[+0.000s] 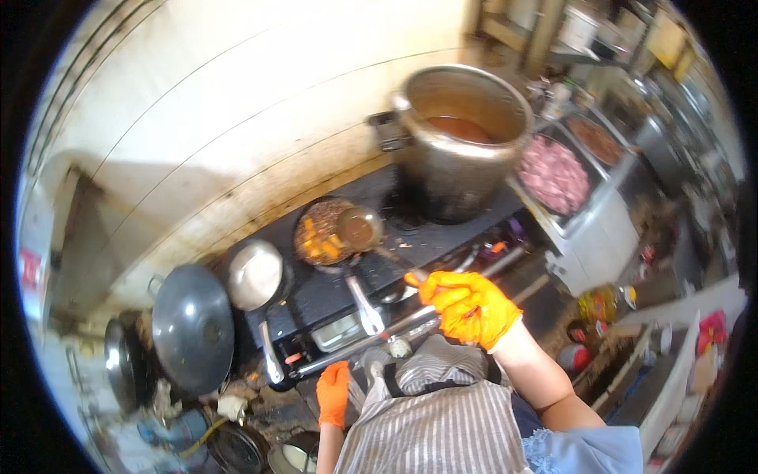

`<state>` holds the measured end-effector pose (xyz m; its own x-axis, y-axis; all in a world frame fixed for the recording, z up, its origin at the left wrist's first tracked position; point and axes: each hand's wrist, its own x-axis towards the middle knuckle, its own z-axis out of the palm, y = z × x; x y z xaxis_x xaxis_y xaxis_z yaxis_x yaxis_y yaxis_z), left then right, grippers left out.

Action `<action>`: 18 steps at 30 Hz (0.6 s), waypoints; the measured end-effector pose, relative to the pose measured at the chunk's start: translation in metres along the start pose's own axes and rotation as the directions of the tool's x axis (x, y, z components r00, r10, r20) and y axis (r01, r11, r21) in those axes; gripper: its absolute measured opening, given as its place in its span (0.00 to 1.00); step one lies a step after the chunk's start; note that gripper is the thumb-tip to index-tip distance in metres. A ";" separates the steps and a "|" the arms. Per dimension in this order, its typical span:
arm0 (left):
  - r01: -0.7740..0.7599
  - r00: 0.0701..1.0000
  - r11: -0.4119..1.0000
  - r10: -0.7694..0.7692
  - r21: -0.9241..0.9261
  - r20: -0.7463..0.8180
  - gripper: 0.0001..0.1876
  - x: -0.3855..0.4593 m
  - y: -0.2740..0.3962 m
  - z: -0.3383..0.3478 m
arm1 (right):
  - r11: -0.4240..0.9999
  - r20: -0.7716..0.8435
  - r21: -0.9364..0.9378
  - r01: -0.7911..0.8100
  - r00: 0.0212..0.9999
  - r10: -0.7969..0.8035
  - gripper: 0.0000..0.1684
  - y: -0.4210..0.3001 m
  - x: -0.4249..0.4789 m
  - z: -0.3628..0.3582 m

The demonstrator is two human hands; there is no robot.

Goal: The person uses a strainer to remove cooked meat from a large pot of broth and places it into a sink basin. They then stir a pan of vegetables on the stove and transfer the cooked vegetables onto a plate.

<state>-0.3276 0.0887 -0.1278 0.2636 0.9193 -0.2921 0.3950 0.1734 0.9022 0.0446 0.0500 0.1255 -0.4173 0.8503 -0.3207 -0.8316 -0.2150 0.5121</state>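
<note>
In an orange glove, my right hand (471, 308) grips the handle of a metal ladle (359, 230). Brown liquid fills the ladle's bowl, which is over the right side of a pan (324, 237) holding brown food and yellow-orange chunks. My left hand (333, 392), gloved in orange too, hangs beside the striped apron (435, 429) at the stove's front; its fingers are together and whether it holds anything cannot be told. A big metal stockpot (456, 172) with reddish-brown liquid stands on the black stove (320, 296), right of the pan. Left of the pan is a metal pot (257, 275) with whitish contents.
A large dark wok (192, 329) leans at the stove's left end. A tray of raw pink meat (553, 175) lies on the right counter, beside brown contents in another tray. Faucets and a rail run along the stove's front. A bottle of yellow oil (598, 303) is at lower right.
</note>
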 end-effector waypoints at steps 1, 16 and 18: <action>-0.020 1.000 0.999 0.020 0.040 -0.001 0.10 0.006 0.019 0.006 | 0.999 0.036 -0.038 -0.024 0.999 0.025 0.15 -0.006 -0.006 -0.001; -0.031 0.999 0.999 0.031 -0.013 0.029 0.11 0.041 0.112 0.037 | 0.916 0.102 0.021 0.401 0.910 -0.401 0.16 -0.072 -0.152 -0.031; -0.039 0.999 0.999 0.039 0.034 0.026 0.11 0.033 0.120 0.046 | 0.862 0.111 -0.016 0.506 0.858 -0.502 0.15 -0.087 -0.174 -0.025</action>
<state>-0.2309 0.1234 -0.0437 0.3013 0.9159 -0.2653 0.4137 0.1251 0.9018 0.1802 -0.0910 0.1169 0.1000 0.8905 -0.4438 -0.9340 0.2378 0.2667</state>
